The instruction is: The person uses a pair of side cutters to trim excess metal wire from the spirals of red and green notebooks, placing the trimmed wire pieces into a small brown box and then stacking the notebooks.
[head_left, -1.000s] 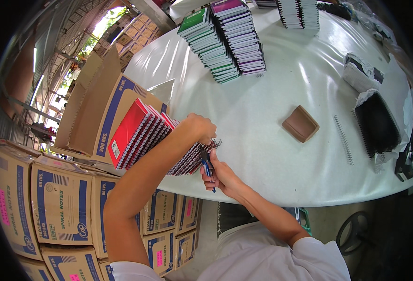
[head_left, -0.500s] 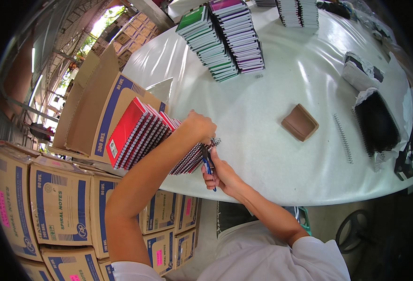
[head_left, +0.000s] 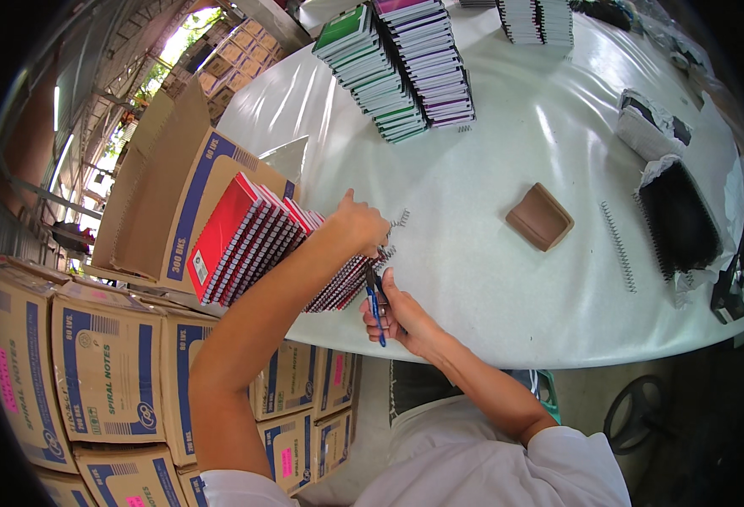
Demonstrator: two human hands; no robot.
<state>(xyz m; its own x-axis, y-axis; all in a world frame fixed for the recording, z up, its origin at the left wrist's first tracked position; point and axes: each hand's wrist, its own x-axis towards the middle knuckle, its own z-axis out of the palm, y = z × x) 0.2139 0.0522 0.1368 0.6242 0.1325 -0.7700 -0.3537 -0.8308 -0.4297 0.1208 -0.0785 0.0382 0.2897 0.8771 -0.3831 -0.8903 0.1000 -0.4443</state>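
Observation:
Red spiral notebooks (head_left: pixel 220 241) stand in a slanted stack at the table's left edge, their wire coils facing up. Over the stack's right part lies my left hand (head_left: pixel 362 226), its fingers curled down and mostly hidden; what they grip does not show clearly. A short curl of spiral wire (head_left: pixel 400 218) sticks out just beyond its knuckles, and more coil ends show below it. My right hand (head_left: pixel 401 317) is closed around blue-handled pliers (head_left: pixel 377 306), with the dark jaws pointing up at the coil ends of the notebooks.
An open carton (head_left: pixel 165 203) stands behind the red stack, and closed cartons (head_left: pixel 110 363) are piled below left. Green notebooks (head_left: pixel 342 34) and purple ones (head_left: pixel 427 59) form tall stacks at the back. Rightward lie a brown tray (head_left: pixel 541 217), a loose wire coil (head_left: pixel 617 247) and a black bundle (head_left: pixel 680 221).
A curl of wire now shows beyond my left hand, which has one finger raised a little. The pliers have shifted slightly and stay in my right hand.

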